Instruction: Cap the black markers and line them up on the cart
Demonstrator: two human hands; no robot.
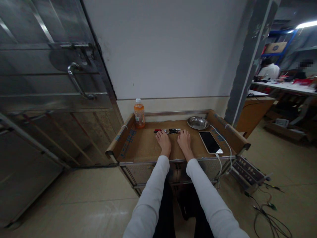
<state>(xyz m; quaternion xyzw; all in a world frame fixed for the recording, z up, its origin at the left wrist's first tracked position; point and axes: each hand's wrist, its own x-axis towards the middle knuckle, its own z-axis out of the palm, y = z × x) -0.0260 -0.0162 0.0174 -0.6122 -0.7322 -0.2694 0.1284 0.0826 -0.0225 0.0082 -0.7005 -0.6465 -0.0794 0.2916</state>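
Pens (174, 131), seemingly, well inside cardboard edges (122, 141).

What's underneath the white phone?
Cardboard shows all around the phone; whatever lies directly beneath it is covered and can't be seen. A white cable meets its near end.

The single view comes from the head camera, worn on the person's head. It faces forward and tilts down, looking from above the near side of the cardboard-lined cart (146, 147). The white sleeves (146, 195) enter at the bottom, and the left hand (163, 141) and right hand (184, 141) lie within arm's reach, near the middle. The wide field faces the wall (163, 49), taking in the metal door (32, 86) at left and a more distant white worktable (292, 86) at right.
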